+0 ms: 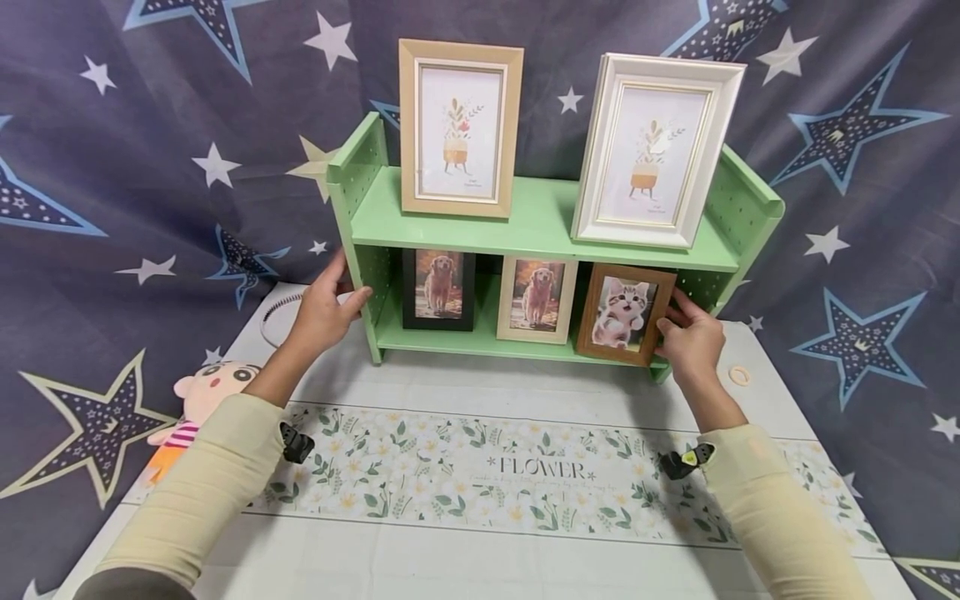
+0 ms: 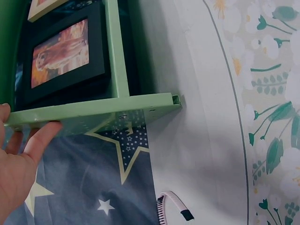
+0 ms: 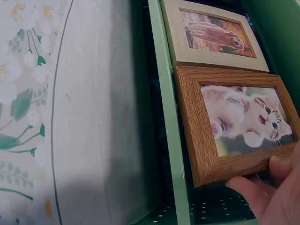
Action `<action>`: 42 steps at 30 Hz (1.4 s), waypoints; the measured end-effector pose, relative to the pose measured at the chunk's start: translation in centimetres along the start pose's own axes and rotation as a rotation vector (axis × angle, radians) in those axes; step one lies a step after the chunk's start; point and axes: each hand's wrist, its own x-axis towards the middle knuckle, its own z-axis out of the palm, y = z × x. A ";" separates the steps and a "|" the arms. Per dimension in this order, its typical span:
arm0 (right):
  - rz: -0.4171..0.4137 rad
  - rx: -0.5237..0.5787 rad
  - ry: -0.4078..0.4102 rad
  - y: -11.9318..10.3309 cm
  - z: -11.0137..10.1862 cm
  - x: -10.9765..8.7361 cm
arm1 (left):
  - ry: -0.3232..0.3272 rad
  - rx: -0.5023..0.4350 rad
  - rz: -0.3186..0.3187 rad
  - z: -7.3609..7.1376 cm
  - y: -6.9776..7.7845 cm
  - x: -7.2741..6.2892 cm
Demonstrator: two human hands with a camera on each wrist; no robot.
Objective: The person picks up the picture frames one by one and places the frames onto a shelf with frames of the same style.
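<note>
My right hand [image 1: 693, 337] pinches the right edge of a brown wood-grain picture frame [image 3: 206, 164] with a kitten photo. That frame leans at the right end of the lower shelf of a green two-tier rack [image 1: 450, 237]. My left hand [image 1: 324, 310] holds the rack's left side panel [image 2: 93, 110], thumb toward the front edge. On the lower shelf stand a black frame [image 1: 438, 325] and a cream frame [image 1: 536, 333], each with a dog photo. Up on the top shelf are a light wood frame [image 1: 408, 133] and a larger white frame [image 1: 652, 233], both with plant prints.
Behind the rack hangs a dark star-patterned cloth [image 1: 262, 108]. A doll [image 1: 213, 392] sits at the table's left, near a headband [image 2: 176, 201]. A small beige ring [image 1: 739, 376] lies at right. A floral strip [image 1: 465, 475] crosses the white table [image 1: 450, 387].
</note>
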 end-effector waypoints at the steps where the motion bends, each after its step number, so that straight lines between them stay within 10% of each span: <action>1: -0.006 -0.004 0.011 0.0 0.1 0.0 | 0.000 -0.001 0.002 0.0 0.0 0.0; 42: -0.070 -0.214 0.254 -0.3 2.7 1.6 | 0.018 0.002 0.003 0.2 -0.1 0.0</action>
